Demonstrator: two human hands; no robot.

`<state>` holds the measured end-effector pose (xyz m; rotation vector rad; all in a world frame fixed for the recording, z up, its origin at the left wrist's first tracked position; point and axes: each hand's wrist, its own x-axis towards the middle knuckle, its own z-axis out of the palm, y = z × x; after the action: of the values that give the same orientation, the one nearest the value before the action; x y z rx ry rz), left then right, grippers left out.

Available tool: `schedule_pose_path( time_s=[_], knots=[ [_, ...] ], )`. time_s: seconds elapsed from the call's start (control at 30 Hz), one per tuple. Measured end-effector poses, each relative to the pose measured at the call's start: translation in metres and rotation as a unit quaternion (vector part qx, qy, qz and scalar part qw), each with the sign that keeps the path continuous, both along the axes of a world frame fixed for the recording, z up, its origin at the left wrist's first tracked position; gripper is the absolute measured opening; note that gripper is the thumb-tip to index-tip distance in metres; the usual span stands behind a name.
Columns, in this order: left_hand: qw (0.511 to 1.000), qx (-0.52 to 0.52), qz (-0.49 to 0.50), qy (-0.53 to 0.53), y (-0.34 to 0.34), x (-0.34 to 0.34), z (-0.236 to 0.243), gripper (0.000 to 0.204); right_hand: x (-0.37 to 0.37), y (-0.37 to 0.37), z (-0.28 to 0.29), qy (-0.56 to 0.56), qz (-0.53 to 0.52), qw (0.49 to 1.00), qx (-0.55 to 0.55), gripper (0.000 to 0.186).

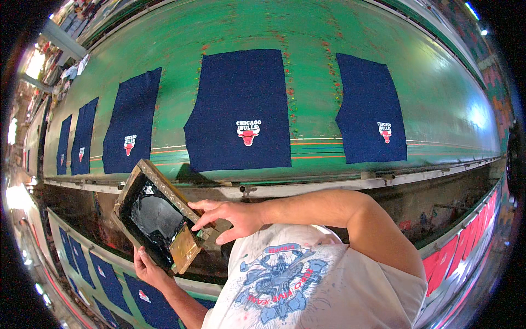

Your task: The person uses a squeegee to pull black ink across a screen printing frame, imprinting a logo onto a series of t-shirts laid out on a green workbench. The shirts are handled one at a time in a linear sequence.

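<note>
A wooden screen-printing frame (155, 177) is tilted in front of my body, off the near edge of the long table. Black ink coats the mesh (156, 215) inside it. A wooden squeegee (185, 249) rests at the frame's lower end. My left hand (148, 267) grips the frame's lower left side, its fingers partly hidden underneath. Over the frame's right side is my right hand (234, 217), fingers stretched apart toward the squeegee. A fingertip lies close to the squeegee; whether it touches, I cannot tell. Nothing is held in that hand.
Several navy fabric pieces with a red and white printed emblem, one a large panel (236, 98), lie along the green table (315, 82). A metal rail (296, 186) runs along its near edge. Behind me, another table carries navy pieces (109, 279); red pieces (457, 247) lie at right.
</note>
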<state>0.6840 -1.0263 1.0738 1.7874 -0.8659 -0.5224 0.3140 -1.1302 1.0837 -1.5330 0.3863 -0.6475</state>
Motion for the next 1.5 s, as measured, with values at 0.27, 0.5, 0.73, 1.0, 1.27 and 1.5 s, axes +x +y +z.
schedule_pose_path(
  time_s=[0.27, 0.5, 0.73, 1.0, 1.27, 1.5],
  knots=[
    [0.999, -0.018, -0.025, 0.015, -0.021, 0.027, -0.038, 0.011, 0.014, -0.004, -0.012, 0.034, -0.024, 0.999, -0.022, 0.069],
    [0.994, -0.029, -0.088, 0.064, -0.064, 0.021, -0.051, 0.005, 0.01, 0.003, -0.016, 0.068, -0.093, 0.992, -0.048, 0.071],
    [0.982, -0.065, -0.166, 0.057, -0.095, 0.005, -0.061, 0.013, 0.0, 0.022, -0.01, 0.101, -0.158, 0.98, -0.063, 0.07],
    [0.955, -0.105, -0.249, 0.125, -0.125, 0.002, -0.06, 0.032, -0.003, 0.039, 0.022, 0.105, -0.232, 0.967, -0.03, 0.067],
    [0.938, -0.156, -0.294, 0.096, -0.145, -0.049, 0.023, 0.025, -0.011, 0.069, 0.07, 0.12, -0.386, 0.91, -0.093, 0.069],
    [0.896, -0.188, -0.377, 0.139, -0.084, -0.273, 0.118, 0.027, -0.184, 0.184, 0.168, 0.191, -0.528, 0.823, -0.081, 0.06]
  ],
)
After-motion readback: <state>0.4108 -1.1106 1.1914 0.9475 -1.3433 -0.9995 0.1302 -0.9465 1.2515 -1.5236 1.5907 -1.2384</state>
